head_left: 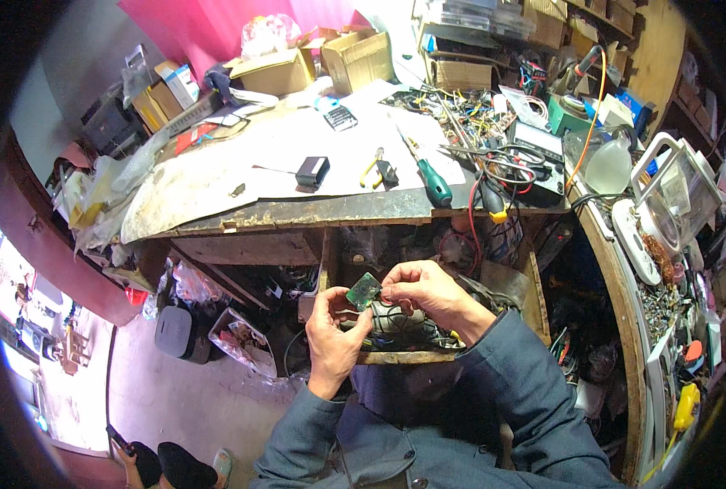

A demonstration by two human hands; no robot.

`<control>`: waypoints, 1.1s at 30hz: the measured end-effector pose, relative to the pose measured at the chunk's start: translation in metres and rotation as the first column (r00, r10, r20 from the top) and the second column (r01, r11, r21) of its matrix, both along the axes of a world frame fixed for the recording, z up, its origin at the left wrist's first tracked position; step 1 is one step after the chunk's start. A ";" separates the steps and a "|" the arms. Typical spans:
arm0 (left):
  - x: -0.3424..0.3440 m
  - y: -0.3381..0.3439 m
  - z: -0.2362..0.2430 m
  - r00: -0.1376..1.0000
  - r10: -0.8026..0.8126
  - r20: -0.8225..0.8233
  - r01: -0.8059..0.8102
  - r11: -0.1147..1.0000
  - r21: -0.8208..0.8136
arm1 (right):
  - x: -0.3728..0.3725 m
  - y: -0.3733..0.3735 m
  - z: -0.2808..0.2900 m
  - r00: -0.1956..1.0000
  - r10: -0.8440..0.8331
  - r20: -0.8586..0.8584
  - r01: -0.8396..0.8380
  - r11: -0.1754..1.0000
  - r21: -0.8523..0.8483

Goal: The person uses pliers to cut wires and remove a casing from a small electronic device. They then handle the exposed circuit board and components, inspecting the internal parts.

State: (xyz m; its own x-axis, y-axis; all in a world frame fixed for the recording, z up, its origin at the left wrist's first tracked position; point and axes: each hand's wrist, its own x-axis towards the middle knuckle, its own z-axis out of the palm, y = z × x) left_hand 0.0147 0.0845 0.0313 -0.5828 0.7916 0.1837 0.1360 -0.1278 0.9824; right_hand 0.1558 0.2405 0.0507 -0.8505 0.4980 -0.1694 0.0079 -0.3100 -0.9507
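Observation:
A small green circuit board [364, 292] is held up over an open wooden drawer [412, 357]. My left hand [335, 341] grips it by its left and lower edges between thumb and fingers. At the board's right edge, my right hand [430, 295] is closed in a pinch, with thin dark wire showing by its fingertips. What exactly the right fingers hold is hidden. On the bench beyond lie a small black box-shaped case [312, 171], yellow-handled cutters [370, 174] and a green-handled screwdriver [434, 184].
Tangled wires and parts [469, 114] crowd the bench's right side. Cardboard boxes [356, 61] stand at the back. To the right is a side shelf with a white power strip [633, 238]. A grey bin [182, 332] stands on the floor; another person's legs [185, 464] show lower left.

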 end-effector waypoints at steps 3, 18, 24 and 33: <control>0.000 0.001 0.000 0.999 0.013 0.037 -0.015 0.999 0.029 | -0.001 0.000 0.003 1.000 0.009 -0.009 -0.009 1.000 0.013; 0.004 0.001 0.002 0.978 0.042 0.205 -0.062 0.994 0.093 | -0.012 -0.001 0.042 0.834 -0.361 -0.417 0.502 0.183 0.845; 0.002 0.000 0.001 0.987 0.053 0.155 -0.068 0.993 0.096 | -0.062 0.060 0.096 0.790 -0.593 -0.158 0.042 -0.203 0.978; 0.001 -0.001 0.001 0.973 0.048 0.224 -0.078 0.989 0.125 | -0.052 0.077 0.098 0.899 -0.337 -0.281 0.439 0.700 0.564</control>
